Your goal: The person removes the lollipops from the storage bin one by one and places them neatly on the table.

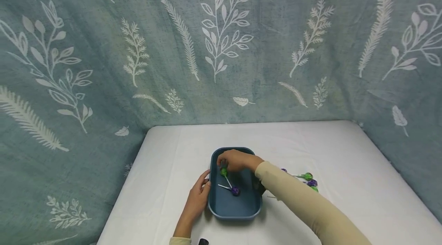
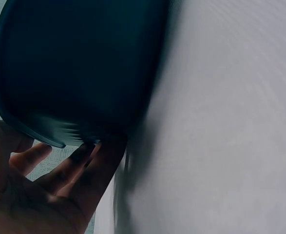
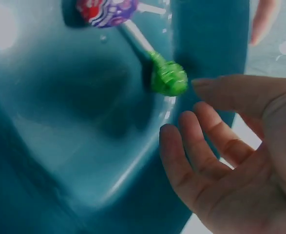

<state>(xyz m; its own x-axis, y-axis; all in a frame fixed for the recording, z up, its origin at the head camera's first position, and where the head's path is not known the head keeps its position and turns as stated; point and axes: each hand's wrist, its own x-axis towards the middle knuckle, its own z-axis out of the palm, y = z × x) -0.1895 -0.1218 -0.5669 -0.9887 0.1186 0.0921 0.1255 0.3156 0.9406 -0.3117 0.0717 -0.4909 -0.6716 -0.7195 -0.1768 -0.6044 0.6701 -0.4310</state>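
Note:
A dark blue rectangular tray (image 1: pixel 238 210) stands on the white table, holding a green-wrapped lollipop (image 1: pixel 224 172) and a purple-wrapped lollipop (image 1: pixel 235 191). My right hand (image 1: pixel 236 160) is over the tray's far end. In the right wrist view its fingers are loosely bent with nothing between them, and the thumb tip is just beside the green lollipop (image 3: pixel 170 79). The purple lollipop (image 3: pixel 106 10) shows red and white print there. Against the tray's left wall rests my left hand (image 1: pixel 199 197), its fingers extended along the outside of the tray (image 2: pixel 79 73).
Right of the tray, partly behind my right forearm, lie several more lollipops, among them a green one (image 1: pixel 307 176) and a purple one (image 1: pixel 312 182). A leaf-patterned green-blue cloth (image 1: pixel 221 95) hangs behind the white-covered table (image 1: pixel 165 168).

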